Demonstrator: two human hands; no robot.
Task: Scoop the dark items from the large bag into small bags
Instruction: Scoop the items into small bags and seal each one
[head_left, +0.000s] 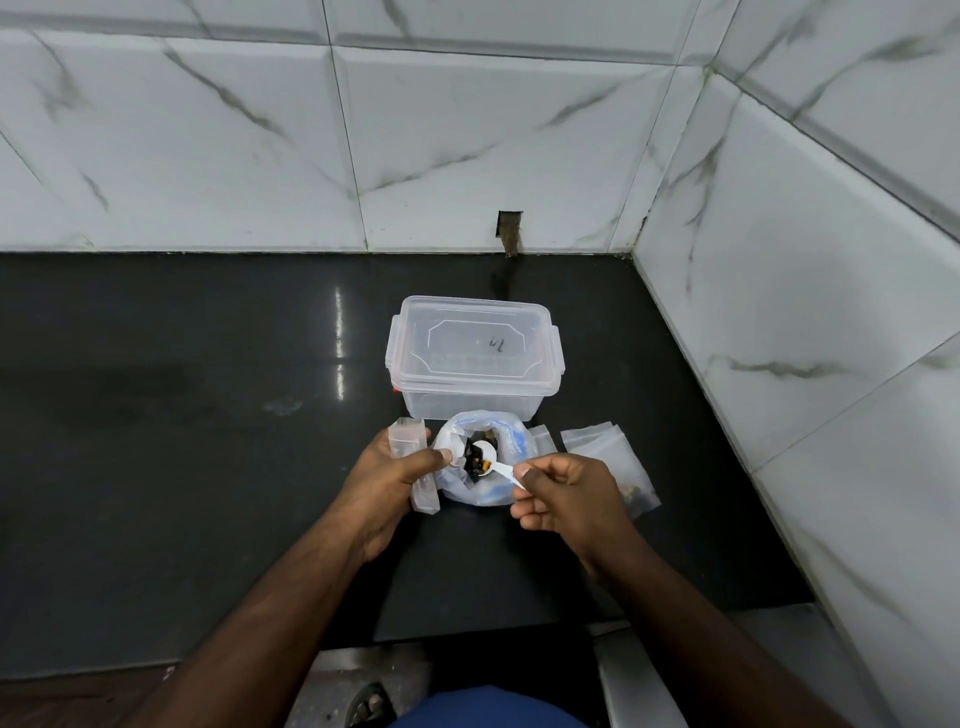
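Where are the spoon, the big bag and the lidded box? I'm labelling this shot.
spoon (503, 470), head view, on its white handle.
big bag (521, 440), head view, on its blue-tinted right wall.
lidded box (475, 340), head view, on the middle of its clear lid.

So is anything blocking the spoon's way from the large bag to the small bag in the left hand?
Nothing visible. The spoon sits in the large bag, whose mouth is open; the small bag in the left hand is right beside it.
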